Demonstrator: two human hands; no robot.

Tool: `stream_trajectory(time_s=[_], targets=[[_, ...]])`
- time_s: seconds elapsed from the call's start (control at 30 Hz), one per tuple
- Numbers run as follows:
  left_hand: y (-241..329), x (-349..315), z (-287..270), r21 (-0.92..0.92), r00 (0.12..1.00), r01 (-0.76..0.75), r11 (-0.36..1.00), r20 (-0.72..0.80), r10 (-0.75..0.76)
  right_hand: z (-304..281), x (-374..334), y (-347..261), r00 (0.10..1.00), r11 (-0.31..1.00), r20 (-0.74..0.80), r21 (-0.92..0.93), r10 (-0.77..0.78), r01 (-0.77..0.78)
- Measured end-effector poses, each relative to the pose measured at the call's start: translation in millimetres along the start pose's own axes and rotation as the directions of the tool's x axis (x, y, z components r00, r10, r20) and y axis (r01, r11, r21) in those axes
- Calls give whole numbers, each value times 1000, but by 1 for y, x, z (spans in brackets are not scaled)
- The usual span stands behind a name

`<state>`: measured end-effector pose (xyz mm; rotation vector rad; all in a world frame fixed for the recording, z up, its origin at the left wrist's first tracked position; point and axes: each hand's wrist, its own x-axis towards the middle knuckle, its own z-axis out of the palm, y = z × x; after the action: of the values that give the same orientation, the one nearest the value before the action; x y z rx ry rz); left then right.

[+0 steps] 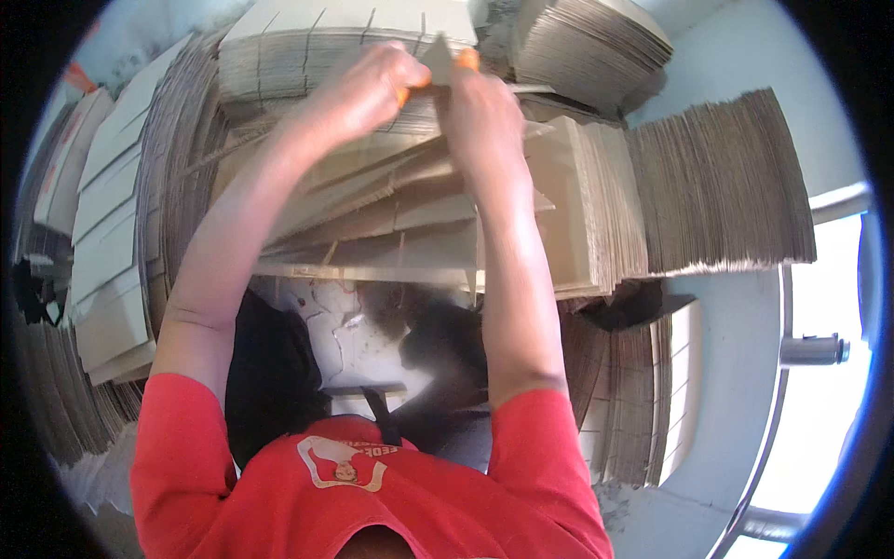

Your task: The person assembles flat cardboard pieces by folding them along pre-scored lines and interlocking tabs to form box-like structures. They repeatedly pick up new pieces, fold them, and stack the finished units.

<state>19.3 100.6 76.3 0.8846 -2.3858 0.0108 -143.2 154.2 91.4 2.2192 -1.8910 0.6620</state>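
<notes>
Cardboard piece [440, 63] is up front, between the hands, both arms reaching forward. Left hand [380, 82] is curled in at its left edge; right hand [484, 110] is back-up alongside, fingertips mostly hidden. Can't tell if either pinches it.

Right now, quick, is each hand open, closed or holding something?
Left hand: curled, beside the cardboard piece; grip can't be told.
Right hand: curled, beside it too; grip can't be told.
</notes>
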Motion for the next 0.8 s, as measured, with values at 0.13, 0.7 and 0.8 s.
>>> stream_trajectory(time_s=[0.13, 0.7, 0.8], targets=[[-15, 10, -11, 65, 981, 126, 990, 139, -134, 17, 52, 1, 973, 999, 230, 52, -5, -8], [54, -166, 6, 31, 962, 241, 970, 123, -243, -14, -148, 172, 826, 740, 41, -471, 562, -480], [60, -161, 29, 63, 966, 198, 978, 159, -205, 1, -190, 191, 856, 752, 97, -535, 507, -385]])
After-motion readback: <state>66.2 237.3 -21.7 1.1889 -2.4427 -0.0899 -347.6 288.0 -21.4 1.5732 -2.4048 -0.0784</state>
